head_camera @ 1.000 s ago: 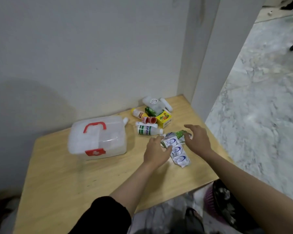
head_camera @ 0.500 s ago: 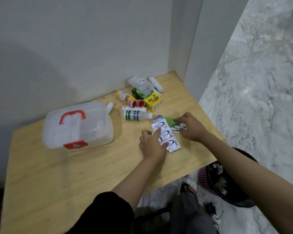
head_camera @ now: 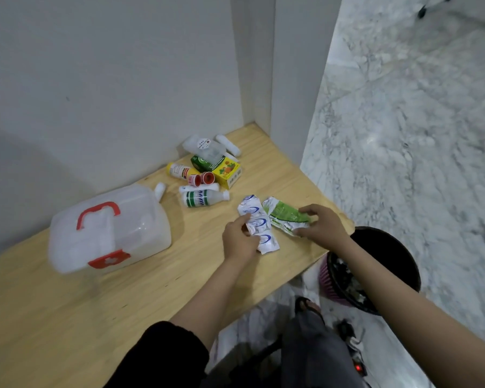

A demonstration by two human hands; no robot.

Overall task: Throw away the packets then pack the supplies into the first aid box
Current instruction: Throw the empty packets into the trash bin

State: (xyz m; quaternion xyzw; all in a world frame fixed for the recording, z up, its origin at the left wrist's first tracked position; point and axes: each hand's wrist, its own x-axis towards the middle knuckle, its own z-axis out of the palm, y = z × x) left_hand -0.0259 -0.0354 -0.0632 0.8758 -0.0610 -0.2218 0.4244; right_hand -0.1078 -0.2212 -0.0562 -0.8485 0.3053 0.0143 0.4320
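Note:
A strip of white-and-blue packets lies on the wooden table; my left hand pinches its left edge. Beside it lies a crumpled green-and-silver packet, and my right hand grips its right end. The translucent first aid box with a red handle and red latch sits closed at the left. Supplies are heaped near the wall: a green-labelled white bottle, a yellow bottle, a yellow-green carton, a clear case.
A dark waste bin with litter inside stands on the marble floor just past the table's right edge, under my right forearm. White walls close the back and the right corner. My leg and sandal show below the table's front edge.
Both hands have closed onto the packets: the left now pinches the blue strip, the right grips the green one. The camera has tipped down and right, bringing the bin into view.

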